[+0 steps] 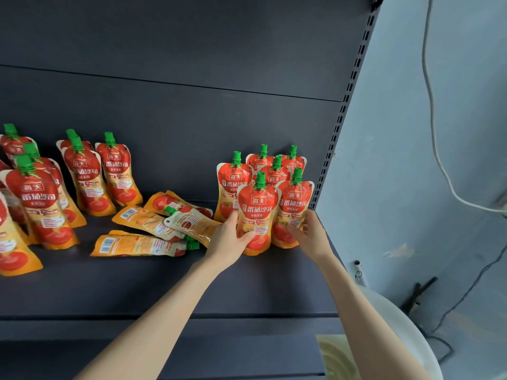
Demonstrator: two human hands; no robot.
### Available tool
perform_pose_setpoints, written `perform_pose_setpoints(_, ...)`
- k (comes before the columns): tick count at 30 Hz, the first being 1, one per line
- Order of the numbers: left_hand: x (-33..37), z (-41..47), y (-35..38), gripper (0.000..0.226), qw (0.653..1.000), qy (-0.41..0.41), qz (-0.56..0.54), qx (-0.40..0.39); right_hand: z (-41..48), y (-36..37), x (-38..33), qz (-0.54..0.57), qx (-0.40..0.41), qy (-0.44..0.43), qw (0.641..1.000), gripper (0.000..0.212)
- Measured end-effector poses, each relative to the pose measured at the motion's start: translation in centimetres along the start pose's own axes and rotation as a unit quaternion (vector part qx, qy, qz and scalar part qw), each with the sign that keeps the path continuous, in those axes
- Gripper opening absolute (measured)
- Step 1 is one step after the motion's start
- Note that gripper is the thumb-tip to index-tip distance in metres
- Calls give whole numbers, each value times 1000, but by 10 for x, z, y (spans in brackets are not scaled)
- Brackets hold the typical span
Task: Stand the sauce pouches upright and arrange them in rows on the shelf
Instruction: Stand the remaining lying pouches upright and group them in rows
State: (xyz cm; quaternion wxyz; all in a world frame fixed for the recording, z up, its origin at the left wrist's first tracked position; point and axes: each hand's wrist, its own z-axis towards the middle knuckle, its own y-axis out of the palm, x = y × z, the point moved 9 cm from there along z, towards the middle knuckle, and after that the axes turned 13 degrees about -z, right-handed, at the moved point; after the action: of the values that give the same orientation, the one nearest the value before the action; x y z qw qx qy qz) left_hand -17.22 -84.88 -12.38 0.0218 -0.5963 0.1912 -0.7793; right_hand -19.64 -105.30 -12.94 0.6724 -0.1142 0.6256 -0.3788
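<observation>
On the dark shelf [137,286], near its right end, the left hand [227,239] grips the lower left side of an upright sauce pouch [256,215], thumb across its front and fingers behind. This front pouch stands at the near edge of a small cluster of upright pouches [274,171] with green caps, set close against the slotted upright post [340,124] at the shelf's right side. The right hand [312,237] rests loosely curled against the lower right edge of the neighbouring pouch [293,212], fingertips touching it; whether it truly pinches that pouch cannot be told. Just left of the left hand, four pouches lie flat [164,223] in a loose heap, some showing their barcoded backs, one with its green cap almost touching the left wrist; they lie between the right cluster and a larger group of standing pouches [82,176] at the shelf's left. Beyond the post is a pale blue wall [439,160] with a hanging white cable [433,119], and below it a white rounded object [406,330] near the right forearm.
</observation>
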Motion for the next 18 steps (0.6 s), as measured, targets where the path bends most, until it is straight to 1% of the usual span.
perform_pose_setpoints(4,6,-5,-5,55,999,2,38,-6,-4,-5,-1,-23,-4,17,1000,41)
perform_pose_setpoints(6,8,-9,-10,52,999,10,47,-4,-10,-10,-6,-31,4,1,1000,40)
perform_pose_setpoints(10,15,-28,-29,41,995,42,81,39,-33,-20,-15,-60,19,-24,998,38)
perform_pose_setpoints(13,17,-49,-47,32,990,60,104,70,-58,-21,-23,-67,18,-36,997,33)
perform_pose_setpoints(16,8,-72,-65,24,990,50,99,82,-85,-11,-38,-60,-8,-67,996,18)
perform_pose_setpoints(18,1,-88,-78,21,989,44,106,91,-97,2,-49,-69,-26,-82,994,17)
